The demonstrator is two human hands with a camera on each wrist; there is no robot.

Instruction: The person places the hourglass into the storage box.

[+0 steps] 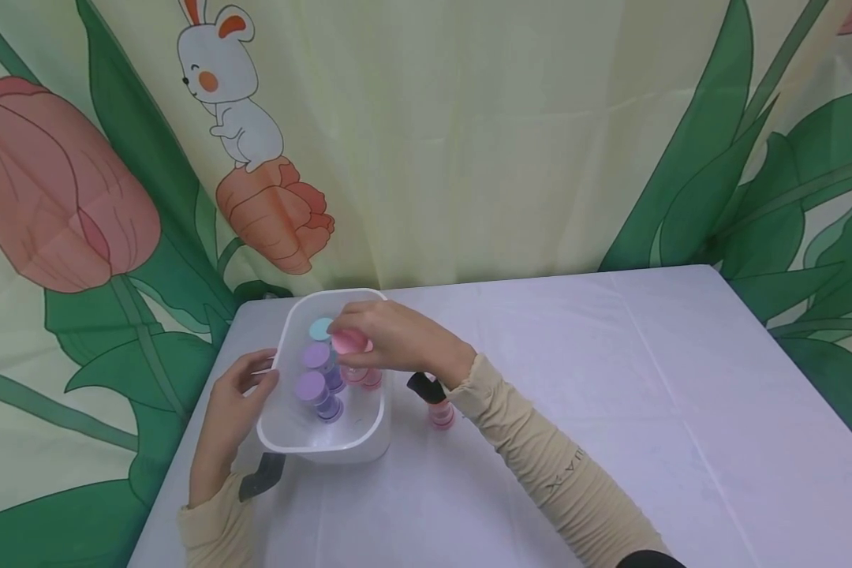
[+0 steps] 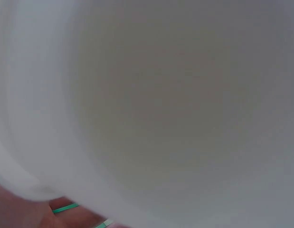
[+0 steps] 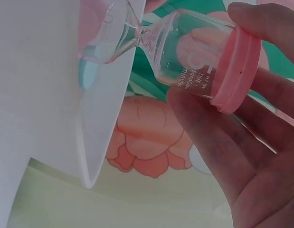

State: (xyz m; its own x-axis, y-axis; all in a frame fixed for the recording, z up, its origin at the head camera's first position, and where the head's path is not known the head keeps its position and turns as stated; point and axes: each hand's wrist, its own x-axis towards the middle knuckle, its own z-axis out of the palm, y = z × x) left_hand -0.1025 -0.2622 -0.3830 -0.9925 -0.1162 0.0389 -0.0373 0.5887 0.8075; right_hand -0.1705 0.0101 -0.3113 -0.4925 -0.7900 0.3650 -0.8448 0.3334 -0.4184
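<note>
My right hand point(image 1: 390, 335) grips a pink-capped sand timer point(image 3: 194, 54) by one end, over the inside of a white plastic bin point(image 1: 319, 448). "15" and "minutes" are printed on its clear glass. Inside the bin stand two purple sand timers point(image 1: 312, 386), one with a light blue cap point(image 1: 320, 329), and pink ones point(image 1: 371, 379) partly covered by the right hand. Against the bin's left side, near the rim, my left hand point(image 1: 230, 406) rests with thumb and fingers touching it. The bin's white wall point(image 2: 165, 114) fills most of the left wrist view.
Another pink sand timer point(image 1: 441, 414) stands on the table right of the bin, partly hidden by the right wrist's black strap point(image 1: 426, 387). A white cloth point(image 1: 610, 410) covers the table. Behind it hangs a printed curtain point(image 1: 468, 142) with tulips and a rabbit.
</note>
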